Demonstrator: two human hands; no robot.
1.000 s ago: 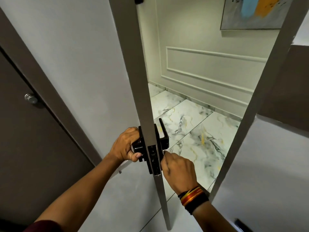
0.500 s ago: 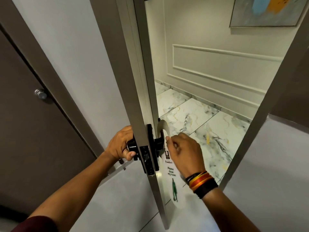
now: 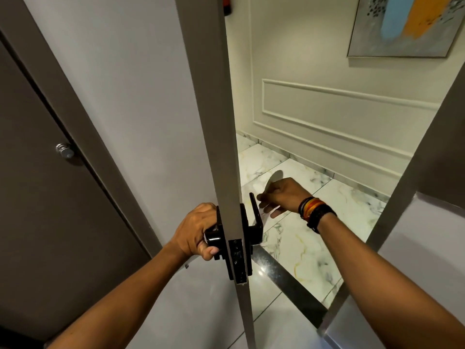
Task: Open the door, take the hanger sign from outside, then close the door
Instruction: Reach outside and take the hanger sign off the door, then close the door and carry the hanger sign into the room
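Observation:
The grey door (image 3: 151,102) stands ajar, seen edge-on. My left hand (image 3: 195,230) is wrapped around the black inside handle (image 3: 214,239). My right hand (image 3: 281,197) reaches through the gap to the outer side, just right of the black outside handle (image 3: 255,215). Its fingers pinch the white hanger sign (image 3: 274,178). Only the sign's curved top shows above my knuckles; the hand hides the rest. The sign looks clear of the outside handle.
A black lock plate (image 3: 236,258) sits on the door edge. The door frame (image 3: 392,222) rises on the right. Beyond lie a marble corridor floor (image 3: 327,222), a panelled wall and a painting (image 3: 407,26). A dark door with a metal knob (image 3: 65,151) is at left.
The sign hung from the outside handle half a second ago with my right hand at its hook. Now my right hand holds it up and to the right of the handle.

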